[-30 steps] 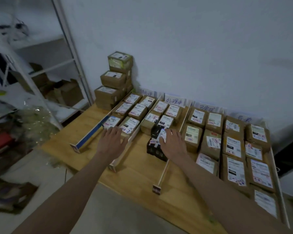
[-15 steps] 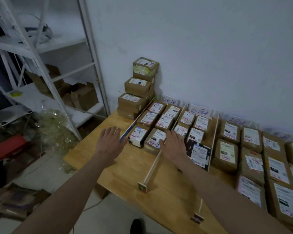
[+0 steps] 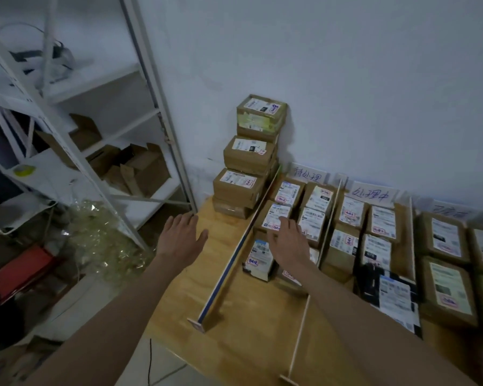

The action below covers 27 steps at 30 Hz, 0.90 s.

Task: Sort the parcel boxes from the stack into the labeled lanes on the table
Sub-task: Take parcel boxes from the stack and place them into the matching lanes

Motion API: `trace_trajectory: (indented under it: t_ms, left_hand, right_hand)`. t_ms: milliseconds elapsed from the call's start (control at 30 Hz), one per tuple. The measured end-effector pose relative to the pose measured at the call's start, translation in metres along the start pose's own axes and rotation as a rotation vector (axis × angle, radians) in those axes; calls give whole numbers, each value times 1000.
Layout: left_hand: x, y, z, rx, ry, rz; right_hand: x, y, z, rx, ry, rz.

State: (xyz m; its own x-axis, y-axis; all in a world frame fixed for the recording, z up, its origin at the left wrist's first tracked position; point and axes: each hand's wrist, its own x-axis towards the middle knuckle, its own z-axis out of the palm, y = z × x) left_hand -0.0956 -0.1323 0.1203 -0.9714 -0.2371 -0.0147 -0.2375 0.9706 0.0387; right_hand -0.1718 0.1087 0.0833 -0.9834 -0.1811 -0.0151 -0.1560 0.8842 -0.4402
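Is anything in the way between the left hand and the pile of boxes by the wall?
Nothing visible. The left hand is open over bare table, and the stack of boxes lies beyond it with only wood between. The divider strip runs to the right.

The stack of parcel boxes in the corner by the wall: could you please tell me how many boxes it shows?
4 visible: the top box with yellow tape, the second box, the third box, and the bottom box on the table. More may be hidden behind.
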Motion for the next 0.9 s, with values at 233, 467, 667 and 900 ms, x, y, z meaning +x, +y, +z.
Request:
trace_trajectory:
  t_ms: [233,467,667,900]
  left_hand:
    - [81,-28,17,12,-33,43]
    - [175,-44,36,16,-68,146]
    - [251,-54,46,-10,-76,283]
    - [320,-47,64,-119,-156,310]
  right_hand:
    - [47,-21,23,4,-13,82]
    - [95,-44,43,36,58,236]
    - [130,-64,59,106,66,380]
    - [182,-85,85,238,19,469]
